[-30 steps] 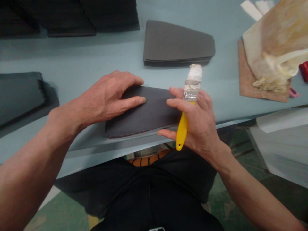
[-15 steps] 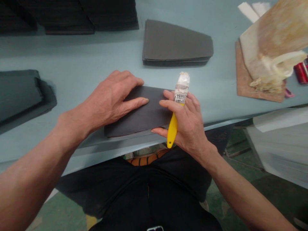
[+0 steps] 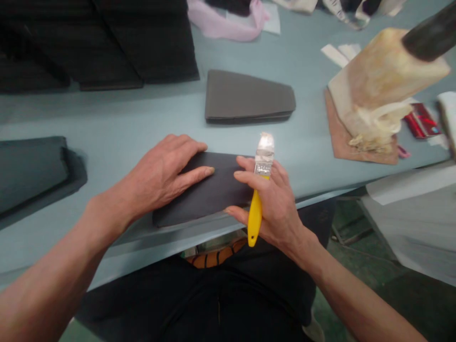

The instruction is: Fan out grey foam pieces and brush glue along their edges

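Note:
A dark grey tapered panel (image 3: 210,190) lies near the front edge of the table. My left hand (image 3: 167,173) rests on its left part, thumb and fingers apart. My right hand (image 3: 274,204) grips a paintbrush (image 3: 255,213) with a yellow handle, its whitish bristles pointing away from me. The same hand's fingers also touch the panel's right end, and its thumb sits at the near edge. That end is partly hidden behind the hand. Beyond both hands lies a stack of similar grey pieces (image 3: 249,97).
Tall black stacks (image 3: 160,47) stand at the back left, and dark folded pieces (image 3: 32,175) lie at the left. On the right, a stained whitish container (image 3: 384,71) sits on a brown board (image 3: 338,137). Beside it is a red packet (image 3: 422,121). Pink cloth (image 3: 224,21) lies at the back.
The camera view has tilted upward, so everything sits lower and more of the table's back shows. Both hands keep nearly the same hold on the panel and brush.

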### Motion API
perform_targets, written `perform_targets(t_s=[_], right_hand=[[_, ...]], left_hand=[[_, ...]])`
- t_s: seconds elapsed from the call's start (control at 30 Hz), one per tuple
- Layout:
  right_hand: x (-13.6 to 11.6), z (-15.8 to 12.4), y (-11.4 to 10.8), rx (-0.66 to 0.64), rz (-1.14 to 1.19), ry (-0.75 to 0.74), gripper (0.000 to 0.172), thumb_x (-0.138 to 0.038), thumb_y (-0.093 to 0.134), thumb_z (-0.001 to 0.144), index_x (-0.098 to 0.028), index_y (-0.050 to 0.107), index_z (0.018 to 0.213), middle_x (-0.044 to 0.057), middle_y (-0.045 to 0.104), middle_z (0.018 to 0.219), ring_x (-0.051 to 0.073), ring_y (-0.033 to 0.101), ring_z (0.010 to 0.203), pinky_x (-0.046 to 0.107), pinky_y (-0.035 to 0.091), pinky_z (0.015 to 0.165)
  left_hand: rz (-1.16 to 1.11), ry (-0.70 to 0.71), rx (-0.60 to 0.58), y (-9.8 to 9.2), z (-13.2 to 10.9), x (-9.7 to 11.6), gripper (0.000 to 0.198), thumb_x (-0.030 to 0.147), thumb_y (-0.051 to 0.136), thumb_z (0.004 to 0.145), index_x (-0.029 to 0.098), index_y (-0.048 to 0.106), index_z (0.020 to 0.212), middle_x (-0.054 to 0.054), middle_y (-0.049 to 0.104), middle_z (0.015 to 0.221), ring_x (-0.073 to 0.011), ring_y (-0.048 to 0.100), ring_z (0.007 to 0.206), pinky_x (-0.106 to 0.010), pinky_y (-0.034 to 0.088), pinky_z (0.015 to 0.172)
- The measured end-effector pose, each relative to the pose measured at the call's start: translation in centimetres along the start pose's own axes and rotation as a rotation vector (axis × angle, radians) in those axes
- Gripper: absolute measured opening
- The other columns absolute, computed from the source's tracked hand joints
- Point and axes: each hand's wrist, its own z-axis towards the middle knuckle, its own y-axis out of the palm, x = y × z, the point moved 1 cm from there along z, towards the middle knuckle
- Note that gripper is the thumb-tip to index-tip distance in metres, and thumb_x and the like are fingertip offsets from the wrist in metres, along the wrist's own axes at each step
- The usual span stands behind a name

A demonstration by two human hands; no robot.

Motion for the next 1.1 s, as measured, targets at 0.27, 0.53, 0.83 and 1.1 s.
perform_targets(t_s=[0.27, 0.53, 0.83, 1.1], right_hand=[[1.7, 1.3, -2.8, 0.220, 0.200, 0.066, 0.035, -0.039, 0.056, 0.110, -0.025, 0.062, 0.141, 0.002, 0.078, 0.092, 0.020, 0.073, 0.075, 0.037, 0.061, 0.076], [4.3, 2.9, -4.8, 0.381, 0.499, 0.467, 0.032, -0.054, 0.054, 0.110, -0.027, 0.065, 0.125, -0.005, 0.058, 0.066, 0.014, 0.053, 0.052, 0.027, 0.038, 0.049], [7.7, 7.4, -5.4, 0.604, 0.578, 0.524, 0.038, -0.062, 0.064, 0.106, -0.026, 0.059, 0.092, -0.006, 0.054, 0.060, 0.012, 0.050, 0.052, 0.026, 0.039, 0.050], [9.4, 12.7, -3.9, 0.557, 0.643, 0.559, 0.053, -0.074, 0.074, 0.094, -0.024, 0.062, 0.085, -0.008, 0.049, 0.055, 0.010, 0.047, 0.050, 0.024, 0.039, 0.048]], left_hand=[[-0.067, -0.043, 0.083, -0.7, -0.6, -0.9, 0.058, 0.069, 0.047, 0.109, 0.026, 0.062, 0.145, -0.012, 0.073, 0.139, -0.0332, 0.069, 0.127, -0.051, 0.053, 0.117], [-0.013, 0.033, 0.212, -3.4, 2.3, -1.7, 0.043, 0.056, 0.055, 0.109, 0.025, 0.069, 0.135, -0.010, 0.078, 0.130, -0.0317, 0.073, 0.121, -0.047, 0.058, 0.111], [-0.009, 0.192, 0.206, -4.0, 8.4, -2.2, 0.034, 0.042, 0.051, 0.112, 0.020, 0.071, 0.128, -0.012, 0.077, 0.128, -0.0278, 0.072, 0.122, -0.044, 0.056, 0.111], [-0.088, 0.207, 0.211, -3.2, 10.1, -4.0, 0.027, 0.035, 0.053, 0.112, 0.023, 0.074, 0.123, -0.011, 0.079, 0.129, -0.0248, 0.073, 0.123, -0.044, 0.058, 0.113]])
